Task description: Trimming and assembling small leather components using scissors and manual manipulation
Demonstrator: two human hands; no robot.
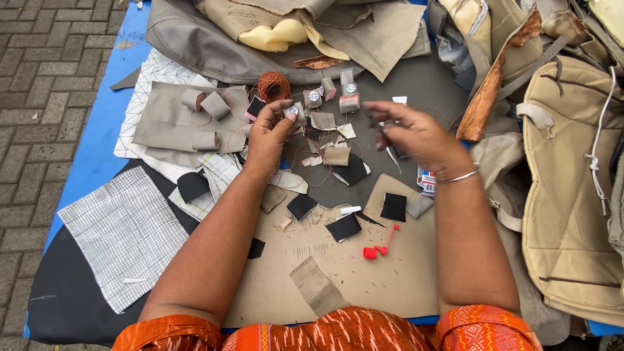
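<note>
left hand (270, 133) pinches a small silver-capped piece (292, 112); right hand (411, 133), at its 3 o'clock, grips a dark thin tool (372, 121) pointing toward it.

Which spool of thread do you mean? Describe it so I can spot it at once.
Start at the dark grey mat across the middle of the work surface and go to its upper left edge, just above the left hand. There lies the coil of orange-brown thread, a loose round tangle. The small pieces around it are grey fabric-covered blocks; it alone is rust-coloured and wiry.
</note>
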